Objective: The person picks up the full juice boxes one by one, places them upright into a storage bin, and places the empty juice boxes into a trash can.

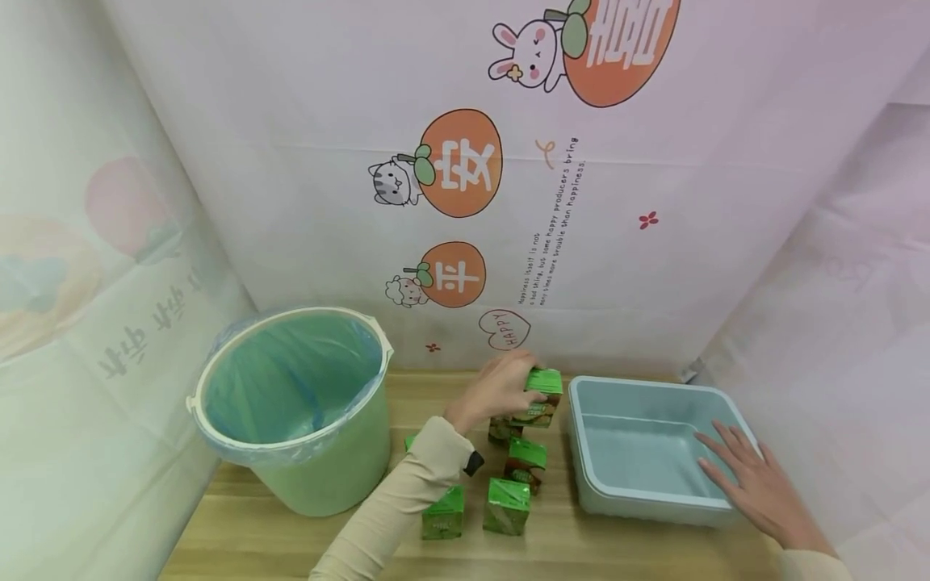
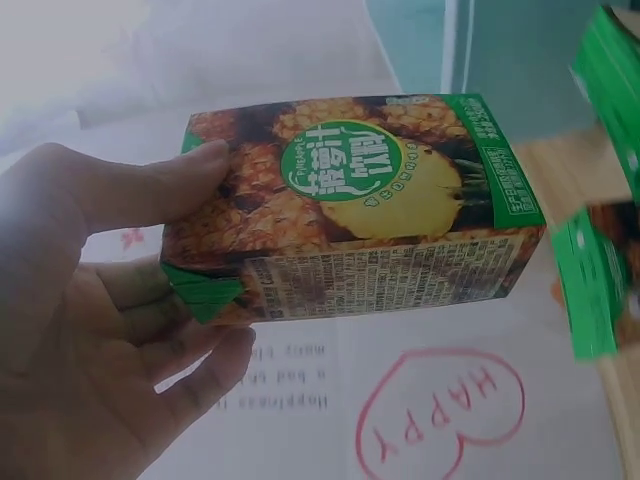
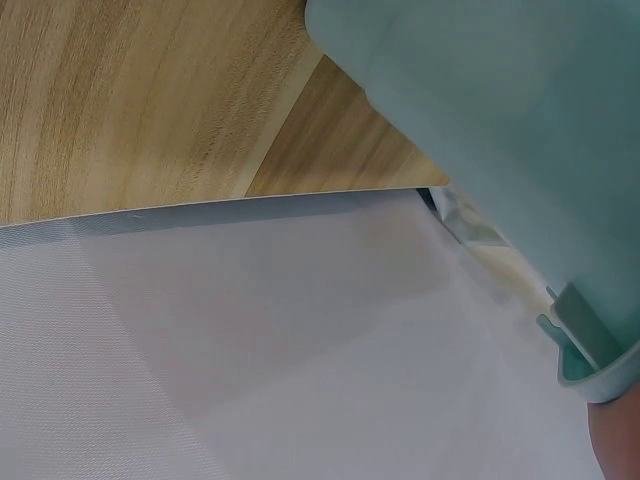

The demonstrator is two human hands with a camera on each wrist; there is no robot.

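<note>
My left hand (image 1: 497, 389) grips a pineapple juice carton (image 1: 545, 395) above the table, left of a blue-green plastic basin (image 1: 592, 499). In the left wrist view the thumb lies on the printed front of the juice carton (image 2: 350, 190), with fingers below its near end. Several more green-topped juice cartons stand beneath and in front of that hand, among them a near one (image 1: 506, 507) and another (image 1: 525, 462). My right hand (image 1: 759, 488) lies over the basin's right rim, fingers extended; only a sliver of it shows in the right wrist view.
A green bucket (image 1: 327, 484) with a clear liner stands on the left of the wooden table (image 1: 552, 557). White printed cloth (image 1: 327, 242) hangs behind and at both sides. My left sleeve (image 1: 407, 492) partly covers cartons at the front left.
</note>
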